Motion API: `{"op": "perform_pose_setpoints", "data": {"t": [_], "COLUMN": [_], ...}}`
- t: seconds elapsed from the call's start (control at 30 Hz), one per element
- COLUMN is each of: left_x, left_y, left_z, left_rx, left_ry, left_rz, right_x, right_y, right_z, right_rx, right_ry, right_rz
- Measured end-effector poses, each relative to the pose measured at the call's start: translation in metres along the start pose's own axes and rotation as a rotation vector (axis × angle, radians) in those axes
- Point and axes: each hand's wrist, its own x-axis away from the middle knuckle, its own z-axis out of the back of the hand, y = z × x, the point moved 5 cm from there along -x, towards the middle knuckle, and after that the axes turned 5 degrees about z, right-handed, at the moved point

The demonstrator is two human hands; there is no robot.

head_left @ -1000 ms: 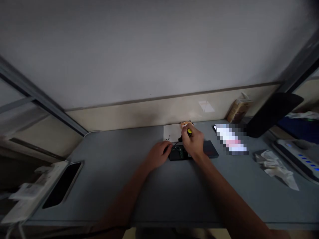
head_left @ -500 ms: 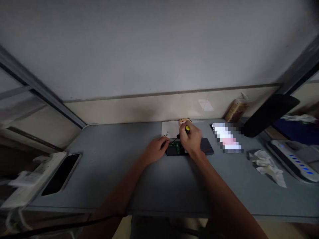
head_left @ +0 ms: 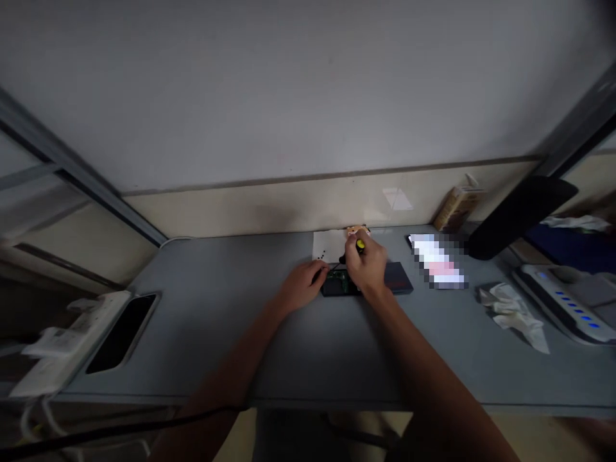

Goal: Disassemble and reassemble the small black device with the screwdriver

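Note:
A long dark electronic device lies on the table, its left part showing a green circuit board. My right hand is closed around a screwdriver with a yellow and black handle. The screwdriver's thin shaft slants down to the left, its tip close to the fingertips of my left hand. That hand has its thumb and fingers closed at the left end of the device. Behind the device is a sheet of white paper with several tiny dark pieces, which look like screws.
To the right are a lit phone, a crumpled tissue, a drink carton, a dark cylinder and a white device with blue lights. A dark-screened phone and a white power strip lie left on the grey table.
The view has shifted slightly. Both hands stay at the device, and the screwdriver remains in my right hand with its tip near my left fingertips.

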Motion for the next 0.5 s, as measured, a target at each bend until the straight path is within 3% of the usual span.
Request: {"op": "perform_pose_setpoints", "data": {"t": [0.5], "left_x": [0.0009], "left_y": [-0.0018], "left_z": [-0.0001], "left_rx": [-0.003], "left_ry": [-0.009], "left_rz": [-0.001], "right_x": [0.0012], "right_y": [-0.004], "right_z": [0.0008], "right_rx": [0.049], "right_ry": [0.023], "right_rz": [0.029]}}
